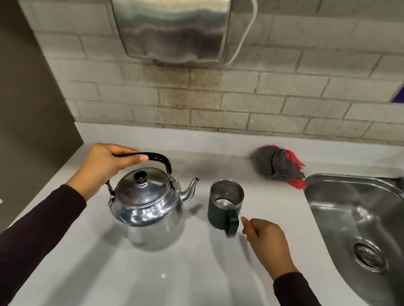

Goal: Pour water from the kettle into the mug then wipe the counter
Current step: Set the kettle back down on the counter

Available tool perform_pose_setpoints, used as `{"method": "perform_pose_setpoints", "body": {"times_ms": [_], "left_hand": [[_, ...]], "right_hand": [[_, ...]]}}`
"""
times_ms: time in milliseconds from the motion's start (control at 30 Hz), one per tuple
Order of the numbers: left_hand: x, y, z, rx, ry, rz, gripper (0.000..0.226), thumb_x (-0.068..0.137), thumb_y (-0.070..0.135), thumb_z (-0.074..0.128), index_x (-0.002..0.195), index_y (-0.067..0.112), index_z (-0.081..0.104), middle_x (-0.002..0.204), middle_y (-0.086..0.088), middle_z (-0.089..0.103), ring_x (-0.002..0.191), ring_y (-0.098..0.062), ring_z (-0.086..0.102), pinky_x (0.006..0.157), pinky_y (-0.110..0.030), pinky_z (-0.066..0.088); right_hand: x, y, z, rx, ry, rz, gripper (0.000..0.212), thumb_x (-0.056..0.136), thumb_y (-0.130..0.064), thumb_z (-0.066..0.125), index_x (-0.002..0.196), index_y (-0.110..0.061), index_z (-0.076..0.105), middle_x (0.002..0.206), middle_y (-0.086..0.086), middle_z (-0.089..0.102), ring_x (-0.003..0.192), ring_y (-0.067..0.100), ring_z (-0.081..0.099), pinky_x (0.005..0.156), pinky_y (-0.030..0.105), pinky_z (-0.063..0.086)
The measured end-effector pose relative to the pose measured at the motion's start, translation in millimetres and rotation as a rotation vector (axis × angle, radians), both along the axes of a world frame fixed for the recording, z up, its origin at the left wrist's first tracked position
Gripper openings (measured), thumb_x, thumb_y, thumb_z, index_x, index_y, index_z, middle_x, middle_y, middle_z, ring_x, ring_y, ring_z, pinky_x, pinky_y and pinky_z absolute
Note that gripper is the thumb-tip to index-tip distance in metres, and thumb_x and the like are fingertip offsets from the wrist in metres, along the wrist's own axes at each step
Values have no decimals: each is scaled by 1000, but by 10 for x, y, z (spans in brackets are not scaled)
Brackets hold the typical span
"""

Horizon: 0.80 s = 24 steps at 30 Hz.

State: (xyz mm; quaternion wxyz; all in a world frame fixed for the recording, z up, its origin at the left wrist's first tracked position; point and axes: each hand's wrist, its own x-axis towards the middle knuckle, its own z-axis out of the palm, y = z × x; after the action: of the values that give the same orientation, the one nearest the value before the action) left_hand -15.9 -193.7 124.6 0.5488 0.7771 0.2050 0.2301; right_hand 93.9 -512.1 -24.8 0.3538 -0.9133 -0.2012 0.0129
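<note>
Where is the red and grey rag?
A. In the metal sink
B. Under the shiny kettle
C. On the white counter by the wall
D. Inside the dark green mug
C: the crumpled red and grey rag lies on the white counter near the tiled wall, left of the steel sink.

Shiny steel kettle (147,205) upright, lid on with dark knob, spout pointing toward the mug (225,205); its black handle gripped by the left hand (104,165). Dark green mug, steel inside, upright just beyond the right hand (265,244), handle facing that hand's fingertips, not touched. Grey-and-red cloth (279,169) crumpled well beyond the right hand. White counter (183,286) under both hands.
</note>
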Motion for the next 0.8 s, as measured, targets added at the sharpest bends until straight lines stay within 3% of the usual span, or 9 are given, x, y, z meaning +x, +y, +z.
{"method": "perform_pose_setpoints", "body": {"times_ms": [133, 400, 567, 800], "left_hand": [[5, 184, -31, 7, 1, -45, 13, 71, 11, 78, 83, 12, 74, 53, 20, 69, 43, 8, 53, 43, -2, 36], [153, 808, -126, 13, 39, -156, 11, 70, 14, 80, 79, 16, 74, 59, 20, 72, 52, 11, 60, 47, -1, 40], [359, 1250, -226, 20, 75, -208, 11, 67, 20, 82, 74, 24, 75, 63, 22, 73, 51, 11, 59, 47, -1, 40], [798, 1706, -413, -5, 130, -277, 16, 65, 19, 83, 60, 33, 75, 58, 23, 71, 50, 11, 61, 46, -1, 41]], "right_hand": [[-215, 177, 80, 67, -9, -29, 46, 92, -36, 53, 58, -5, 57, 54, 12, 60, 54, 24, 55, 53, 31, 42], [-605, 840, 54, 74, -2, -53, 50, 89, -36, 55, 54, -1, 47, 51, 17, 58, 51, 30, 54, 50, 35, 44], [-731, 1198, 61, -10, -57, -26, 56, 90, -31, 58, 47, -19, 24, 42, -2, 27, 43, 16, 24, 44, 25, 19], [-770, 1552, 78, -115, -60, -29, 58, 90, -29, 57, 49, -19, 19, 43, -1, 21, 42, 14, 19, 44, 24, 16]]}}
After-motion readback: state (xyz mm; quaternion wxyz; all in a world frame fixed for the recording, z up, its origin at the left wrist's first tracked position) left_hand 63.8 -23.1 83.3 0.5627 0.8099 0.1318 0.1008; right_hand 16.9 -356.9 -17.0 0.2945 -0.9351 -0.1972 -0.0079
